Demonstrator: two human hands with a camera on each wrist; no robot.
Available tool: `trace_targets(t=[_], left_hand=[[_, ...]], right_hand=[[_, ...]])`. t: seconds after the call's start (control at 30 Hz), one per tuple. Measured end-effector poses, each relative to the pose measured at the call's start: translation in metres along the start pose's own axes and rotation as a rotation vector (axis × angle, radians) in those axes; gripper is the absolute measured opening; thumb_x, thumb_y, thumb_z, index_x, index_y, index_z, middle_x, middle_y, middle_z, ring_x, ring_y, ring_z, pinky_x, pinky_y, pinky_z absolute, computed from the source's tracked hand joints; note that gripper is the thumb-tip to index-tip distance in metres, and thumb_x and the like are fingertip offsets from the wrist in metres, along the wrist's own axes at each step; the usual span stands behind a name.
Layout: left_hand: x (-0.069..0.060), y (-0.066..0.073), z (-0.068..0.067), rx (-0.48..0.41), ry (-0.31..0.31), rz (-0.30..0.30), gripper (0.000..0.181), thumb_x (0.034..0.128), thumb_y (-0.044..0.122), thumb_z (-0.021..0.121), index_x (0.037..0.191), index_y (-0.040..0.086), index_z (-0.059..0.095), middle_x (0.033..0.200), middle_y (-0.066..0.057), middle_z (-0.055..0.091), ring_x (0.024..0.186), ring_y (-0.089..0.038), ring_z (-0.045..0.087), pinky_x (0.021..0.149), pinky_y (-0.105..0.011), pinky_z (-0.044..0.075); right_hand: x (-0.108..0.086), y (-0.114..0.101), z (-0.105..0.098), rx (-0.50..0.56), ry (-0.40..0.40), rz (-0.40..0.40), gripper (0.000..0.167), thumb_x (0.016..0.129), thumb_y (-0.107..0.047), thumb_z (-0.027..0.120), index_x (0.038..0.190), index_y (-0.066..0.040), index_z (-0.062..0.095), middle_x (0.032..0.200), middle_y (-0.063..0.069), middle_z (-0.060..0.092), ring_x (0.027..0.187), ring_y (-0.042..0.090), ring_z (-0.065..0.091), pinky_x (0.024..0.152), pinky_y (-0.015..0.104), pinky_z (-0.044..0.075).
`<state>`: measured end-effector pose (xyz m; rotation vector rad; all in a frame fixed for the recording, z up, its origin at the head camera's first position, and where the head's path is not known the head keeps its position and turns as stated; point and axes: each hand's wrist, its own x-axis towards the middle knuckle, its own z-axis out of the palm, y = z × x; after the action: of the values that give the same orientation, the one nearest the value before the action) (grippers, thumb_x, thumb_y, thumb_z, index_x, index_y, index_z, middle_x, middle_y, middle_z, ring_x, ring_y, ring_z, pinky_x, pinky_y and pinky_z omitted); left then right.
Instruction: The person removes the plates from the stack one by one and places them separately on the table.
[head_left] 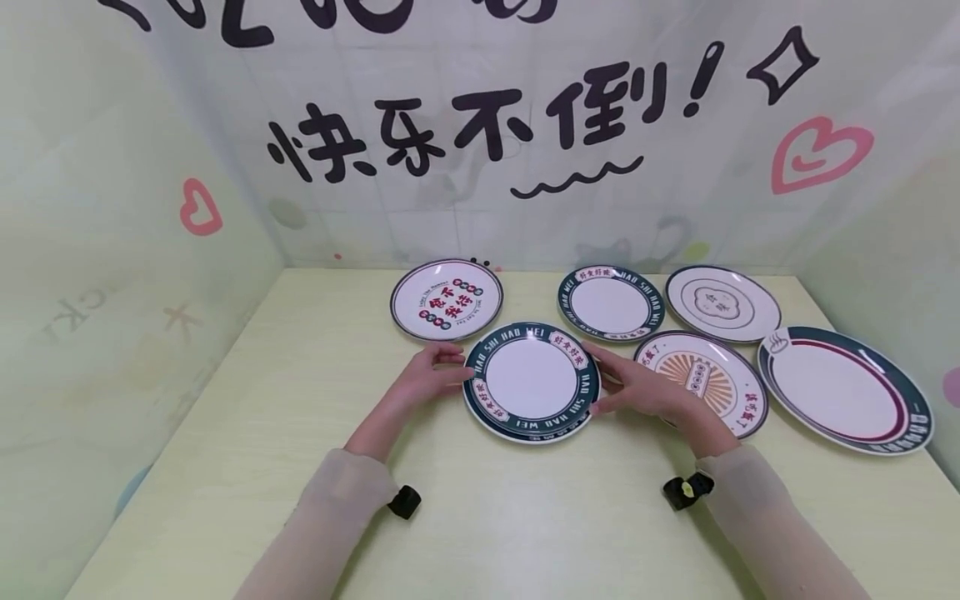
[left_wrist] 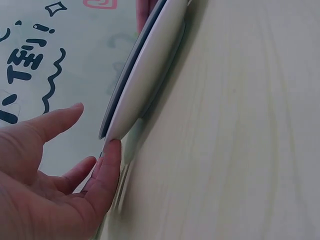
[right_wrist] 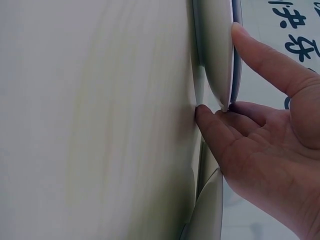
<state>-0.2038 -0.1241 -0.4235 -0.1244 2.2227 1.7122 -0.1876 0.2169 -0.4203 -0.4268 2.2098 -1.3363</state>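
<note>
A round white plate with a dark green lettered rim [head_left: 532, 377] lies mid-table. Beneath its front edge shows the rim of another plate, and in the left wrist view the pale underside [left_wrist: 146, 70] of the stack appears. At the stack's left edge, my left hand [head_left: 432, 377] touches it with a fingertip low on the side, its thumb apart from the plates. My right hand [head_left: 637, 384] is at the right edge; in the right wrist view its thumb [right_wrist: 245, 39] touches the rim while the other fingers extend near the lower edge.
Behind the stack lies a red-printed plate [head_left: 447, 300]. To the right are a smaller green-rimmed plate [head_left: 611, 302], a plate with a grey emblem [head_left: 723, 303], a sunburst plate [head_left: 701, 383] and an oval plate [head_left: 846, 390]. A printed cloth backdrop [head_left: 450, 217] closes off the rear.
</note>
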Motion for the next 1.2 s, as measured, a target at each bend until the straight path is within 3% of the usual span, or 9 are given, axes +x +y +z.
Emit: trace_targets(t=[0.2, 0.53, 0.83, 1.2], left_hand=[[0.000, -0.001, 0.008, 0.113, 0.035, 0.018, 0.053, 0.0872, 0.014, 0.076, 0.133, 0.002, 0.052, 0.132, -0.018, 0.056, 0.103, -0.025, 0.060, 0.082, -0.029, 0.060], [0.002, -0.003, 0.015, 0.168, 0.076, 0.035, 0.053, 0.0843, 0.007, 0.078, 0.130, 0.002, 0.052, 0.123, -0.017, 0.058, 0.098, -0.024, 0.063, 0.070, -0.023, 0.058], [0.004, -0.002, 0.012, 0.184, 0.091, 0.033, 0.046, 0.0883, 0.005, 0.073, 0.131, 0.001, 0.056, 0.126, -0.019, 0.060, 0.100, -0.025, 0.066, 0.076, -0.027, 0.061], [0.005, 0.004, 0.005, 0.229, 0.109, 0.044, 0.033, 0.0911, 0.008, 0.071, 0.123, 0.002, 0.065, 0.120, -0.017, 0.067, 0.099, -0.025, 0.068, 0.076, -0.027, 0.062]], right_hand=[[0.000, 0.001, 0.000, 0.012, -0.001, 0.008, 0.105, 0.083, -0.009, 0.077, 0.162, -0.014, 0.007, 0.166, 0.026, 0.004, 0.152, 0.046, 0.010, 0.123, 0.054, 0.019], [0.002, 0.001, 0.001, -0.001, 0.001, -0.011, 0.106, 0.082, -0.007, 0.078, 0.161, -0.010, 0.008, 0.166, 0.026, 0.006, 0.152, 0.046, 0.011, 0.123, 0.053, 0.020], [0.001, -0.001, 0.002, -0.019, 0.016, -0.002, 0.103, 0.083, -0.009, 0.077, 0.161, -0.008, 0.009, 0.165, 0.027, 0.007, 0.152, 0.045, 0.011, 0.123, 0.053, 0.021], [0.000, -0.002, 0.002, -0.032, 0.028, -0.012, 0.102, 0.084, -0.008, 0.076, 0.161, -0.006, 0.009, 0.165, 0.027, 0.007, 0.152, 0.045, 0.012, 0.123, 0.053, 0.022]])
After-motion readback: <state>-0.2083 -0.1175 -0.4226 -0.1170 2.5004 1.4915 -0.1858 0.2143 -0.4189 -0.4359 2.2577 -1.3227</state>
